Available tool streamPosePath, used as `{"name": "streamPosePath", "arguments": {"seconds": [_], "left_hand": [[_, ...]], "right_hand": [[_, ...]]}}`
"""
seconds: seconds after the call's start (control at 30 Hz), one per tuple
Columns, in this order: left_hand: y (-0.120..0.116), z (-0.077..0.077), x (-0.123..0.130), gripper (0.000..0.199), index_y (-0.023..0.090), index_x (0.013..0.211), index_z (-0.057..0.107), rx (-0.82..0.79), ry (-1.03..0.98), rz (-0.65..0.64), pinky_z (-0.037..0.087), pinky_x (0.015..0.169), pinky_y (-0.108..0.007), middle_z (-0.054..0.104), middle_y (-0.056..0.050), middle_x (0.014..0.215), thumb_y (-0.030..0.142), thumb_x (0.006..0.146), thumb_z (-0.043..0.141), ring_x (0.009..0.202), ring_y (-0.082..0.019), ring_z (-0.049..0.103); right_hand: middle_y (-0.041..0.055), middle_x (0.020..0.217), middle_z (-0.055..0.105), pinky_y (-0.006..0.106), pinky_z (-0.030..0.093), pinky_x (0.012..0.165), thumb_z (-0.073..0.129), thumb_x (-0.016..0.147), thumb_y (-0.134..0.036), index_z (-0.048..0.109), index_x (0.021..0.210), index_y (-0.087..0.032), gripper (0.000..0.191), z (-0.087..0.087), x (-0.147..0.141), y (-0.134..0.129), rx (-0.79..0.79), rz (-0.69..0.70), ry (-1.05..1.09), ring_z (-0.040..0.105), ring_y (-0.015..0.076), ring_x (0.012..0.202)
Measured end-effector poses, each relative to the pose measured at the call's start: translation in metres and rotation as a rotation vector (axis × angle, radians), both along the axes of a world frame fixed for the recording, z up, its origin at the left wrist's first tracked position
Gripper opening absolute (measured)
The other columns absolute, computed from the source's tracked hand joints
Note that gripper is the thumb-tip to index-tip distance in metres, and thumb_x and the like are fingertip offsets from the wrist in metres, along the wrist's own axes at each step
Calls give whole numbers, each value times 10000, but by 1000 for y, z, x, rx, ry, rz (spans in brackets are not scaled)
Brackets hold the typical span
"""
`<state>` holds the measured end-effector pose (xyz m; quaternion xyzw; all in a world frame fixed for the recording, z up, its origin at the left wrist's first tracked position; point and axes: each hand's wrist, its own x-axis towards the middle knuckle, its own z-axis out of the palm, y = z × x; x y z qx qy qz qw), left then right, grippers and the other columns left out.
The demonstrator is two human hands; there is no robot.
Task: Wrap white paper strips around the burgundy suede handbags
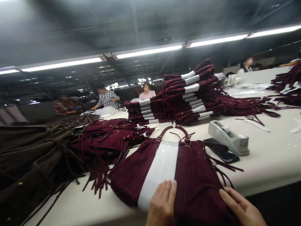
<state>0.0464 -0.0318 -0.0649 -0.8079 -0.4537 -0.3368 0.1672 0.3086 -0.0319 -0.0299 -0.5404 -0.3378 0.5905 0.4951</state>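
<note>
A burgundy handbag (197,175) with a looped handle, thin dangling straps and gold-coloured hardware lies on the pale table in front of me. Down its front runs a white paper band (162,166). My left hand (162,201) rests flat on the lower part of the band, fingers stretched out. At the bag's lower right edge is my right hand (242,205), its thumb and fingers apart against the side. What its fingertips do under the edge is partly hidden.
A grey tape dispenser (229,138) and a dark phone (222,150) stand right of the bag. Behind rises a tall stack of banded burgundy bags (188,94). More burgundy bags (108,135) and dark brown bags (30,160) fill the left. Several people (107,98) work farther back.
</note>
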Motion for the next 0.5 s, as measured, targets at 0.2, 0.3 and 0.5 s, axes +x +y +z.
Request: {"name": "streamPosePath", "arguments": {"seconds": [0.2,0.3,0.5], "left_hand": [[40,135,-29,113,137,696,685,-462,-668,-16,428,552,-230,611,1,613,166,672,579,612,-178,585],[62,197,-51,245,115,679,665,-410,-801,-29,392,527,-216,582,20,592,356,654,702,580,-149,540],[51,281,-95,453,124,885,695,-367,-1290,38,535,557,-310,677,-35,673,387,549,844,561,-196,627]], "right_hand": [[132,1227,614,371,550,782,680,770,-581,592,1223,-203,597,52,-38,51,496,105,135,629,275,997],[142,1333,539,424,487,959,687,772,-560,556,1270,-200,629,39,-51,79,542,193,-66,533,302,1198],[96,1543,280,477,345,1102,573,840,-589,321,1473,-270,753,20,-79,108,662,163,-269,322,276,1387]]}}
